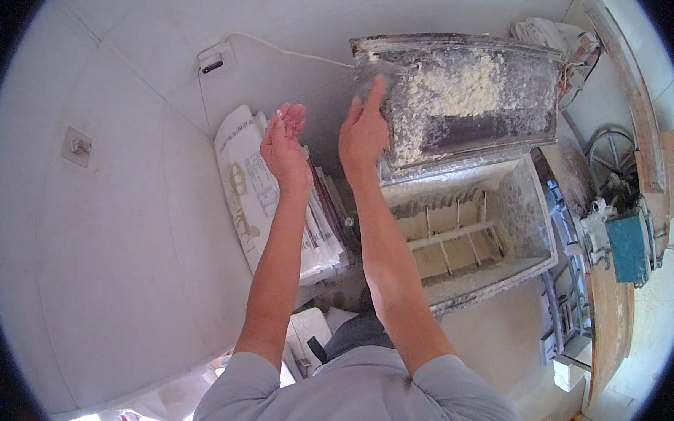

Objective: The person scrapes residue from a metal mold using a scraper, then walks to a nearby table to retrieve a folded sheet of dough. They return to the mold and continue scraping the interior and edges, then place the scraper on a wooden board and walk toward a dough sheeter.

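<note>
My left hand (pixel 285 148) is raised over a stack of white printed sacks (pixel 242 167), palm turned up and fingers curled in. A tiny pale bit shows at its fingertips, too small to name. Beside the left edge of a flour-caked lid (pixel 465 95), my right hand (pixel 362 139) has its index finger stretched out and nothing visible in it. The fingertip is slightly blurred. The lid stands raised at the back of a metal mixing trough (pixel 541 213). Inside the trough, a bar with rods, the mixer shaft (pixel 458 234), lies over pale floury material.
A wall socket box (pixel 217 58) with a white cable is at the back left, a small wall fitting (pixel 79 146) farther left. On the right are a spoked wheel (pixel 611 155), a teal machine part (pixel 629 249) and wooden boards (pixel 608 324). White bundled cloth (pixel 548 32) lies behind the lid.
</note>
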Demonstrator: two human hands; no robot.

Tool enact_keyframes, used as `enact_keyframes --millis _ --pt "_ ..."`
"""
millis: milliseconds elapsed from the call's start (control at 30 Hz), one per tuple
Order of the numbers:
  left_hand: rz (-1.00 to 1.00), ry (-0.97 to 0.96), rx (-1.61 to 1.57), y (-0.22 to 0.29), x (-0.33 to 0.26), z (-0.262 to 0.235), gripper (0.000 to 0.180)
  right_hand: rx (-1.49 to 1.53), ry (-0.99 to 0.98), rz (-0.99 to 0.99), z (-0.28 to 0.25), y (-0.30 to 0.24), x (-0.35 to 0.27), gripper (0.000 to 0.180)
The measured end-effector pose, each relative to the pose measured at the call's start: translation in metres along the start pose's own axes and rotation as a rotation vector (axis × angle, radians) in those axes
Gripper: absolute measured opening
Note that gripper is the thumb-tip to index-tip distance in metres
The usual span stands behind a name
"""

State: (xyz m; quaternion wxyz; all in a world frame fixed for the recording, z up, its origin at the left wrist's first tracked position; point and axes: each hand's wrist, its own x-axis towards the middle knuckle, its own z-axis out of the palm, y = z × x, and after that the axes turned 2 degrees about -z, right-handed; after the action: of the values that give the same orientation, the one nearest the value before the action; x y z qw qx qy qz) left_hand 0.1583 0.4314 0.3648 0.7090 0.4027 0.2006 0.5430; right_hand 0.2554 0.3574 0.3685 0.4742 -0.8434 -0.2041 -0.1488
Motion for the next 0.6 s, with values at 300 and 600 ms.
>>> enact_keyframes --millis 300,600 --pt "0.536 -0.402 0.863 -0.015 0.015 0.031 0.048 1.657 0.224 0.748 -0.095 0.102 0.008 0.038" --pt "0.796 -0.578 0.835 -0.085 -0.023 0.122 0.086 0.889 0.097 0.701 -0.165 0.17 -0.116 0.056"
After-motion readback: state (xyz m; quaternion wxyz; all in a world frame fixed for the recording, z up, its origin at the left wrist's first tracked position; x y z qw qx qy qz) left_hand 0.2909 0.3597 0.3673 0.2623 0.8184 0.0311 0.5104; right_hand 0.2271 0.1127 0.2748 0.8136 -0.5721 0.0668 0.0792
